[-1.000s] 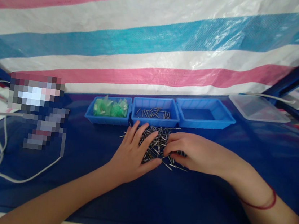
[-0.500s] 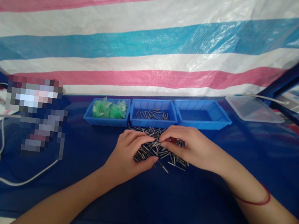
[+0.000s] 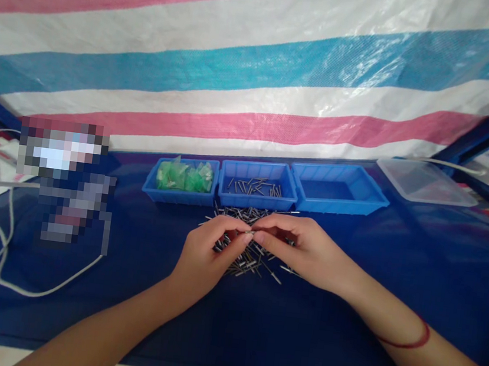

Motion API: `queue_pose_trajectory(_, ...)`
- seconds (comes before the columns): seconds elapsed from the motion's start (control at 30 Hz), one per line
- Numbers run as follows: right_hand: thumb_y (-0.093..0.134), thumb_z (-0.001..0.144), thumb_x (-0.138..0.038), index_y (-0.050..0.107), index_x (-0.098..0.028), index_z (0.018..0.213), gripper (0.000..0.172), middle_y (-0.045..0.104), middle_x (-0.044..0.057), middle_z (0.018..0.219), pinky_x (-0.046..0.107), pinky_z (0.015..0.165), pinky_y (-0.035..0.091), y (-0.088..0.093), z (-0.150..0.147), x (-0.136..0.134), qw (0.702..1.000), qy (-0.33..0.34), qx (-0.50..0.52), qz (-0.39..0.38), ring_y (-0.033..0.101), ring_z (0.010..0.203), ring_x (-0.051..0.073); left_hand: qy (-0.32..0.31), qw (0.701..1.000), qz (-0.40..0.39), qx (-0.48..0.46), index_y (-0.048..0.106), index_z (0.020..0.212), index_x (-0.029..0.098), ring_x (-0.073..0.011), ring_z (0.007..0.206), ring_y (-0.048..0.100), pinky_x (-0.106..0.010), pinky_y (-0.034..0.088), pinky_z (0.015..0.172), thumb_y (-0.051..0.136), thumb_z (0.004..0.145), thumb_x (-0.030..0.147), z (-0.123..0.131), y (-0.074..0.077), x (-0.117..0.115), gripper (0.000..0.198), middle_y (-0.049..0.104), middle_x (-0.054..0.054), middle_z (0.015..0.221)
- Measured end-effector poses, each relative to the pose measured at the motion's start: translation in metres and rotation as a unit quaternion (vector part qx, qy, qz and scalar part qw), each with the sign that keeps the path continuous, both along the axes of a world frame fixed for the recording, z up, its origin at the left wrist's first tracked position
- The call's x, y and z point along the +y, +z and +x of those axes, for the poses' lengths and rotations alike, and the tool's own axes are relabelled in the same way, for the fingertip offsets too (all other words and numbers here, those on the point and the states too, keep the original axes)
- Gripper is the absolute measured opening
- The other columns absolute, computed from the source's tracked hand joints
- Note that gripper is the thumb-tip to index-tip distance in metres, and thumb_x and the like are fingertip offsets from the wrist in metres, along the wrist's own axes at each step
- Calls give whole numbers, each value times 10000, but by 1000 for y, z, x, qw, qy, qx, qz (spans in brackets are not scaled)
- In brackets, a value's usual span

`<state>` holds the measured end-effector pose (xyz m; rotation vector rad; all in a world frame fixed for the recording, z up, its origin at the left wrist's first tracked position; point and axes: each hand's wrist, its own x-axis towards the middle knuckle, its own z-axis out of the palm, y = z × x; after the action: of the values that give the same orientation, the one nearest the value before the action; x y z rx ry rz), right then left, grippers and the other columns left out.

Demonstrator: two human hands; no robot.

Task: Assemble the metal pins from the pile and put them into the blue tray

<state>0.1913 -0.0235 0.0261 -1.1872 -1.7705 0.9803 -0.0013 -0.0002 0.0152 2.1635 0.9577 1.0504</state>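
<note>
My left hand (image 3: 202,252) and my right hand (image 3: 313,254) meet fingertip to fingertip over a pile of metal blind rivets (image 3: 246,263). Between them they pinch a single blind rivet (image 3: 250,232), with the thumb and forefinger of each hand closed on it. The loose rivets are thin pins with thicker silvery ends, scattered at all angles on the blue table (image 3: 226,329). Part of the pile is hidden behind my fingers. Just beyond it, a blue bin (image 3: 256,200) holds several more rivets.
Left of that bin, another blue bin (image 3: 178,197) holds green plastic bags (image 3: 185,176). A third blue bin (image 3: 342,206) adjoins on the right, then a clear plastic lid (image 3: 425,184). White cables (image 3: 26,290) loop at left near blurred-out objects. A striped sheet (image 3: 259,66) hangs behind.
My left hand's fingers have closed from an open curve into a pinch. My right hand has moved slightly left, bringing a rivet to the left fingertips. The view has shifted slightly.
</note>
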Motion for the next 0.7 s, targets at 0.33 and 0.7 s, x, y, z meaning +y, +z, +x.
queue_pose_trajectory(0.33,635,827,-268,689,-203,908,117,719,24,846,250,597,520,1,-2,-4,996,-52,64,13,638,676,133,0,1000,-31,6,622,968,190,-124,753,580,-236,456,667,549,918,252,-1,-4,6,108,639,-26,886)
queue_pose_trajectory(0.7,563,859,-235,634,-185,791,110,621,5,729,228,535,418,9,-7,2,990,-60,-44,117,517,600,102,-59,996,-56,31,609,926,165,-142,818,563,-267,438,745,451,964,259,-1,0,6,187,595,-40,883)
